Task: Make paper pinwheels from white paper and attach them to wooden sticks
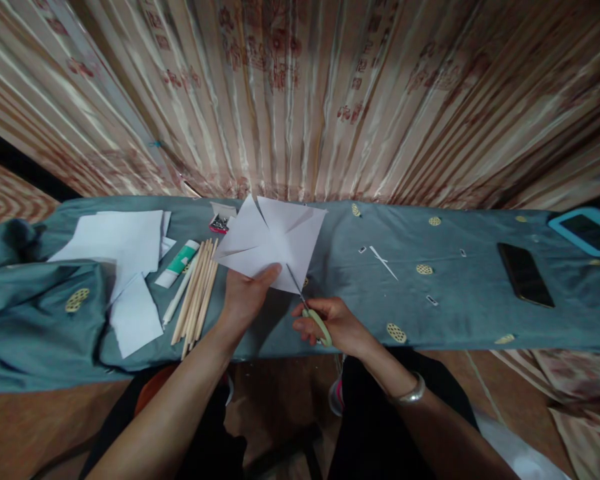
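Note:
My left hand [244, 297] pinches the near corner of a white square of paper [273, 240] and holds it up over the table. The sheet shows diagonal folds or cuts running toward its middle. My right hand [330, 325] is closed around the green handles of a pair of scissors [307, 307]. The thin blades point up and left, and their tip meets the paper's lower edge beside my left thumb.
A teal cloth [470, 287] covers the long table. On its left lie white paper sheets [120, 243], a glue tube [179, 264], wooden sticks [197, 290] and a small box of pins [220, 222]. A black phone [525, 275] and a blue-cased tablet [587, 230] lie right. A curtain hangs behind.

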`<state>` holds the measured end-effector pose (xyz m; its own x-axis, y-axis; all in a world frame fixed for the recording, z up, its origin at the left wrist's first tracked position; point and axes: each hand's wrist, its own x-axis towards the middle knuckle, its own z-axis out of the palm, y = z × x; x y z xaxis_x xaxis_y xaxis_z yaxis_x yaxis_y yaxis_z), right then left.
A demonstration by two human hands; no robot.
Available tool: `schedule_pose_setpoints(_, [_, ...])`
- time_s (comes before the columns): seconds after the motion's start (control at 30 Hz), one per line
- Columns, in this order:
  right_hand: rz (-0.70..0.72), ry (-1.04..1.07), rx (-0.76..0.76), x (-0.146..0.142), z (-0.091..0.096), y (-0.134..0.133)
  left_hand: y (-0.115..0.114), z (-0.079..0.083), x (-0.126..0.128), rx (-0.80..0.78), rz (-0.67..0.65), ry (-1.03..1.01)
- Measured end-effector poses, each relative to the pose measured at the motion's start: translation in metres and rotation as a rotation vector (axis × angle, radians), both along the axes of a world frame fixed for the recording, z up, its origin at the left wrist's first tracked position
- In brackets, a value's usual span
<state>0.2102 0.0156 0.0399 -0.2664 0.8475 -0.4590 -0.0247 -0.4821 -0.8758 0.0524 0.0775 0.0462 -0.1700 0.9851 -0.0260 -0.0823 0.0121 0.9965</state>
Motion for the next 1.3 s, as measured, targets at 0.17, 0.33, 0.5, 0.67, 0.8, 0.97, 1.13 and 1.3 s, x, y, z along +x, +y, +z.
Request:
schedule_pose_setpoints(0.17, [0.004, -0.007, 0.0, -0.001, -0.001, 0.0, -0.001, 0.004, 0.001, 0.012, -0.01, -0.022])
schedule_pose_setpoints(0.33, [-0.025, 0.009, -0.01, -0.003, 0.002, 0.001, -0.002, 0.002, 0.002, 0.01, -0.032, -0.037])
schedule_pose_setpoints(0.5, [-0.041, 0.005, -0.022, -0.002, 0.007, 0.002, -0.002, -0.004, 0.002, 0.001, -0.036, 0.018])
schedule_pose_setpoints(0.67, [-0.027, 0.011, -0.022, -0.001, 0.003, 0.001, 0.0, -0.007, 0.001, 0.003, -0.032, 0.019])
schedule_pose_setpoints(0.8, [-0.054, 0.015, -0.005, -0.002, -0.001, 0.001, 0.0, -0.004, 0.001, 0.016, -0.031, 0.029])
schedule_pose_setpoints(0.97, [-0.074, 0.031, -0.026, -0.002, 0.003, 0.002, -0.005, -0.001, 0.002, -0.045, -0.067, 0.06])
schedule_pose_setpoints(1.13, [-0.073, 0.025, -0.026, -0.001, 0.007, 0.002, -0.007, -0.002, 0.002, -0.044, -0.077, 0.071])
schedule_pose_setpoints(1.3, [-0.061, 0.037, -0.048, -0.002, 0.006, 0.002, -0.007, 0.002, 0.004, -0.044, -0.071, 0.05])
